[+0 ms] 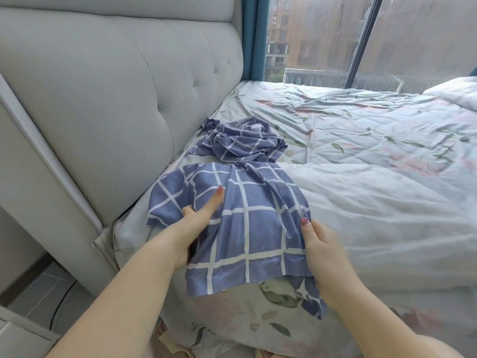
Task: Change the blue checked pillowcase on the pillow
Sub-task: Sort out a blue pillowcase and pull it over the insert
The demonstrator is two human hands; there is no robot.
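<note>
The left hand [197, 223] holds the blue checked pillowcase [247, 218] at its left side. The forefinger lies straight along the top of the cloth, the thumb rests on the fold beside it, and the other fingers are hidden under the fabric. The right hand [324, 250] pinches the cloth's right edge between thumb and fingers, with a loose corner hanging below the wrist. The pillowcase is stretched between the two hands, hemmed border nearest the person, just above the pillow [240, 308] in a floral cover at the near edge of the bed, close to its head-end corner.

Farther along the head edge, the checked cloth runs up into a crumpled blue checked heap [245, 140] against the grey tufted headboard [124, 99]. I cannot tell whether that is the same piece or a second one. A white quilt [374, 208] covers the bed's right part over a floral sheet [361, 117]. Beyond the far edge stand a teal curtain [254, 37] and a rain-streaked window [322, 34].
</note>
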